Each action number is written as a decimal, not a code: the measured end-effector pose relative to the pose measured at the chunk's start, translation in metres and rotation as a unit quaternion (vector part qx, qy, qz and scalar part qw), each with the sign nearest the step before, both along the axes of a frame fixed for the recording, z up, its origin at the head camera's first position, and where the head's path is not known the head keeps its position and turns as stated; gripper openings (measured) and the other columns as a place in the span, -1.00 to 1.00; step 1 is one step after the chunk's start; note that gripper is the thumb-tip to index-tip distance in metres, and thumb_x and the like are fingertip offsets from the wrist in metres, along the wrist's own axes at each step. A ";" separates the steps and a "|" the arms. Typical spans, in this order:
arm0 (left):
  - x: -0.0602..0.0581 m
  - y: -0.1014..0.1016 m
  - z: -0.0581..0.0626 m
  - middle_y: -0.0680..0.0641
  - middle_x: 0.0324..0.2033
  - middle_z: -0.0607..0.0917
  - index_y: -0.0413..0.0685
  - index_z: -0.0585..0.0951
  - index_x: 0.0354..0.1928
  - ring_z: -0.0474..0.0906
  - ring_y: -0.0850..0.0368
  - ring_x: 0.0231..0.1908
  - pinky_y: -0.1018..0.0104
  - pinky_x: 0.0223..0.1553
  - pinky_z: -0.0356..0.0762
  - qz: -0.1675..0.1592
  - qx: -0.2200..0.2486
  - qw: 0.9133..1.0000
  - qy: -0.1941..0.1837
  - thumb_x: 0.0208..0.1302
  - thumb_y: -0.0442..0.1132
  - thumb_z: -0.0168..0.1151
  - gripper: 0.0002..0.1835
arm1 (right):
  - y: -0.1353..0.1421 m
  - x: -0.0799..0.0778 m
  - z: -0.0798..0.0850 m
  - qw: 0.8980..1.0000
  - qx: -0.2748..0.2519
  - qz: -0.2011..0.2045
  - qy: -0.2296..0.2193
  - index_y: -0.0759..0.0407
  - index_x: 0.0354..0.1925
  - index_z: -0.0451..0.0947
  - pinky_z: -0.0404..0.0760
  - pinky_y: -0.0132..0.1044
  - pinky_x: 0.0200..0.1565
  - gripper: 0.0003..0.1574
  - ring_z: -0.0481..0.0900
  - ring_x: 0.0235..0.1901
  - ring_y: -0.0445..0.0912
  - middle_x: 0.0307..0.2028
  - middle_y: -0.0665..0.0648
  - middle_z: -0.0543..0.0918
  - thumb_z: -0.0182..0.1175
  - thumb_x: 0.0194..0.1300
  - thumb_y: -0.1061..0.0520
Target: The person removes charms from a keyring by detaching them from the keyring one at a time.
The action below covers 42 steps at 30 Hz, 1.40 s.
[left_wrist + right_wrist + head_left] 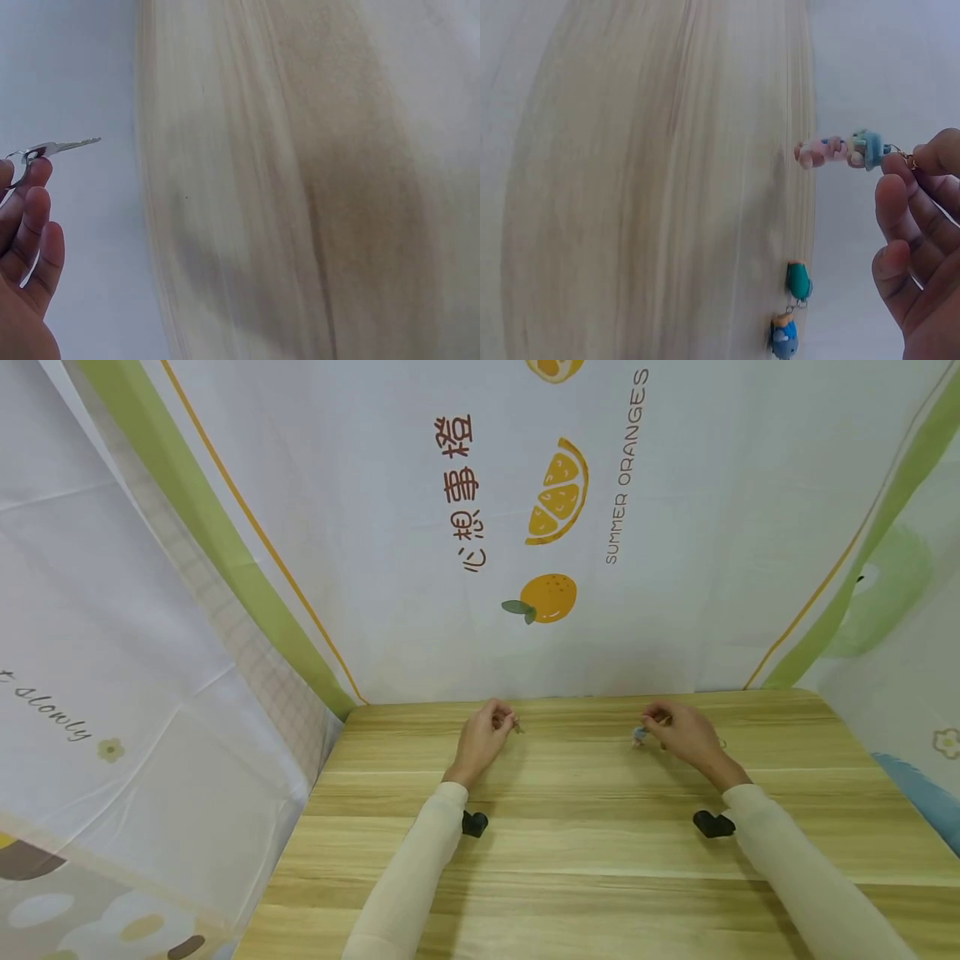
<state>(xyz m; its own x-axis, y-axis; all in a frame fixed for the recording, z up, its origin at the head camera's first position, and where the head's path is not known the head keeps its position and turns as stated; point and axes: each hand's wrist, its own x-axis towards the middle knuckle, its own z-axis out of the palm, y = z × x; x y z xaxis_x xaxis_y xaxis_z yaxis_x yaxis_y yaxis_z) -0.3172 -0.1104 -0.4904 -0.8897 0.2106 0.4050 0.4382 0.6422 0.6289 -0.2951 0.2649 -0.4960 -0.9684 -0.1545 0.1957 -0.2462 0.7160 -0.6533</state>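
My left hand (483, 745) is raised over the far part of the wooden table, pinching a key ring (30, 174) between thumb and forefinger. A silver key (67, 145) sticks out from that ring, away from the fingertips. Farther right, my right hand (688, 739) pinches the small metal loop of a figurine charm (831, 151). This charm has a pink body and a teal hat, and dangles clear of the fingers. Its remaining fingers are loosely bent.
A green charm (799, 281) and a blue charm (784, 339) lie near the table's far edge, close to the right hand. The wooden table (570, 852) meets a white cloth (360, 527) printed with oranges. More printed cloth hangs at both sides.
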 end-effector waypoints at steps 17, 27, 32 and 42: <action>-0.002 -0.011 -0.017 -0.13 -0.19 0.79 -0.17 0.66 -0.03 0.75 -0.02 -0.15 0.05 -0.01 0.74 -0.003 0.045 0.998 -0.044 0.57 -0.27 0.25 -0.89 | 0.030 0.005 -0.012 1.000 0.005 -0.029 -0.001 0.32 0.15 0.63 0.59 -0.22 -0.43 -0.60 0.72 -0.46 -0.01 -0.03 0.39 0.76 0.16 0.62 0.03; -0.003 -0.014 -0.030 -0.21 -0.13 0.77 -0.28 0.63 0.02 0.75 -0.08 -0.12 0.19 -0.10 0.73 -0.006 0.098 0.989 -0.109 0.59 -0.31 0.20 -0.85 | 0.044 0.006 -0.016 0.999 0.011 -0.044 0.002 0.27 0.13 0.66 0.54 -0.22 -0.46 -0.61 0.69 -0.48 -0.10 -0.02 0.39 0.77 0.14 0.64 0.01; -0.005 -0.016 -0.035 -0.25 -0.12 0.76 -0.32 0.64 0.02 0.75 -0.08 -0.12 0.21 -0.13 0.74 -0.002 0.103 0.988 -0.115 0.58 -0.35 0.19 -0.84 | 0.047 0.008 -0.016 0.999 0.016 -0.051 -0.005 0.30 0.12 0.66 0.55 -0.22 -0.40 -0.60 0.69 -0.44 -0.13 -0.02 0.39 0.77 0.12 0.64 0.01; -0.002 -0.019 -0.039 -0.20 -0.07 0.76 -0.17 0.65 -0.06 0.73 -0.09 -0.02 0.04 0.00 0.72 0.045 0.042 0.990 -0.126 0.57 -0.29 0.23 -0.90 | 0.056 0.009 -0.021 0.997 0.040 -0.062 0.007 0.29 0.06 0.70 0.61 -0.18 -0.32 -0.64 0.74 -0.12 0.21 -0.05 0.36 0.78 0.16 0.61 0.04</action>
<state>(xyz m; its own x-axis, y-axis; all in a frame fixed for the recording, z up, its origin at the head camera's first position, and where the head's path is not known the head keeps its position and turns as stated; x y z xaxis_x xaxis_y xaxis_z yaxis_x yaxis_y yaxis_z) -0.3196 -0.1295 -0.5292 -0.9785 0.1011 0.1797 0.2035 0.6122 0.7640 -0.2859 0.3212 -0.5171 -0.9782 -0.0484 0.2020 -0.1610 0.7911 -0.5901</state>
